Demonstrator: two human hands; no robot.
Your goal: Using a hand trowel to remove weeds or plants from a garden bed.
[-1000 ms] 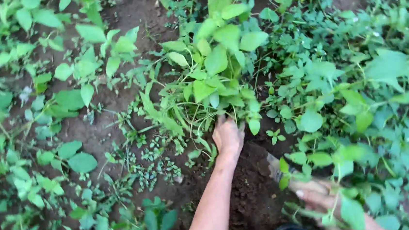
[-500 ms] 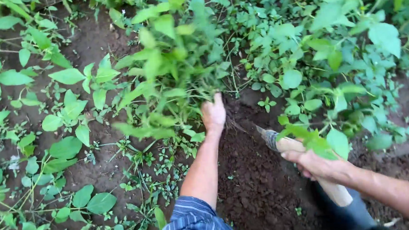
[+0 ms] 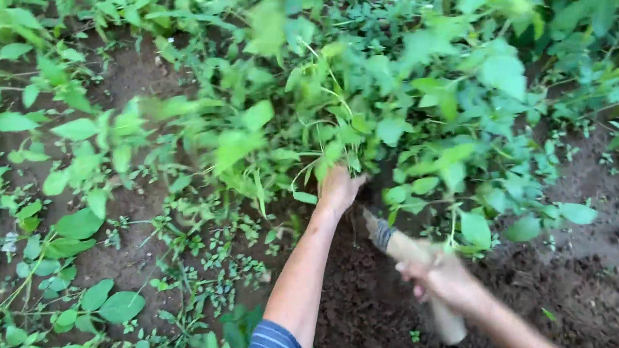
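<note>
Dark, crumbly soil (image 3: 378,301) carries everything here. Freshly turned earth lies bare from 5 to 6 o'clock. Broad-leaved weeds (image 3: 407,100) cover it from 10 to 3 o'clock, seemingly rooted, and small seedlings (image 3: 221,265) dot it at 7 o'clock.

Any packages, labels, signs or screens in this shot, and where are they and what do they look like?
None in view: only leafy green weeds, dark soil, the left hand gripping a clump of stems, and the right hand around a pale wooden tool handle.
</note>
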